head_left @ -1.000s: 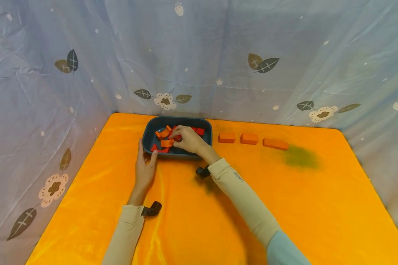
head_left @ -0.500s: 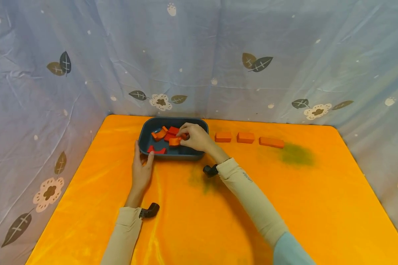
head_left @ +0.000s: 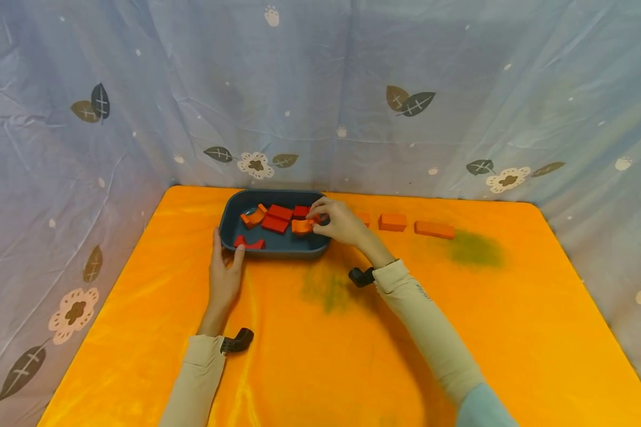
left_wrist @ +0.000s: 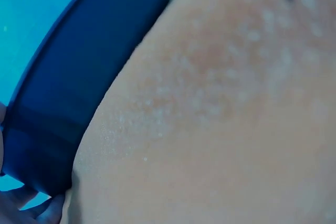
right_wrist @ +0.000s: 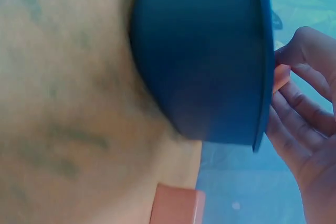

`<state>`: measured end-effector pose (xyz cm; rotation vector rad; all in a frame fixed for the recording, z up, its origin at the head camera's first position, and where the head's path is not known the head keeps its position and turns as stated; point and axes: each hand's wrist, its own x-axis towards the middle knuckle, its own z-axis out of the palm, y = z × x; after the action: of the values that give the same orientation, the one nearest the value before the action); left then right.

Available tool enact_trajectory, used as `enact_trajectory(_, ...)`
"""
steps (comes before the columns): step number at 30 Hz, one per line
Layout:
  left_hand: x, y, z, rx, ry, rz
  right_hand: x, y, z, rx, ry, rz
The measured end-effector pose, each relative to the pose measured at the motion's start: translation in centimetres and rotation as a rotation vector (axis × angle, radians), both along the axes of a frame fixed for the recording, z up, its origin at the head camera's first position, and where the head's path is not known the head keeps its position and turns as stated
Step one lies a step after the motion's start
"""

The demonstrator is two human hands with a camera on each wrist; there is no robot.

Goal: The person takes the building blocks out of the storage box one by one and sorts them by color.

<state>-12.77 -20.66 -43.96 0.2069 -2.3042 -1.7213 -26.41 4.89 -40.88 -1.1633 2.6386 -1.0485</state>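
Observation:
A dark blue tub [head_left: 278,254] with rounded corners stands at the back left in the head view. My left hand [head_left: 225,279] grips its near left corner, thumb at the near rim and fingers along the left side. My right hand [head_left: 344,225] is over the tub's right end, pinching an orange curved block [head_left: 301,226] between thumb and fingers. In the right wrist view, part of that block [right_wrist: 281,77] shows between the fingertips, just past the rim. Inside the tub lie another orange curved block [head_left: 253,217], a red arch block [head_left: 250,244] and several red rectangular blocks [head_left: 276,219].
To the right of the tub, an orange block [head_left: 392,222] and a longer orange block [head_left: 434,229] stand in a row with a third [head_left: 363,220], partly hidden behind the right hand. A yellow-orange cloth [head_left: 310,356] covers the table. Patterned curtains [head_left: 299,89] hang around it.
My right hand has moved right across the tub with the orange curved block, uncovering red blocks. My left hand keeps its grip on the corner. The head view has shifted slightly.

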Motion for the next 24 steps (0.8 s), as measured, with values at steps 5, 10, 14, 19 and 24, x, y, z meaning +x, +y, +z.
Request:
enact_trajectory(5,-0.1,0.1,0.0,-0.006,0.001,0.006,0.0,1.3,0.3,-0.038,-0.002,-0.060)
enact_trajectory(10,0.1,0.2,0.0,0.001,-0.006,0.012,0.0,2.6,0.5,-0.091,-0.006,-0.078)
enact_trajectory(14,0.2,0.1,0.1,-0.001,-0.018,0.015,0.3,3.8,0.5,-0.127,-0.056,-0.105)
enact_trajectory(19,0.2,0.2,0.1,-0.003,-0.020,0.020,0.4,5.6,0.2,-0.192,-0.094,-0.137)
enact_trajectory(24,0.2,0.2,0.1,-0.009,-0.010,0.019,0.8,7.3,0.0,-0.263,-0.102,-0.171)
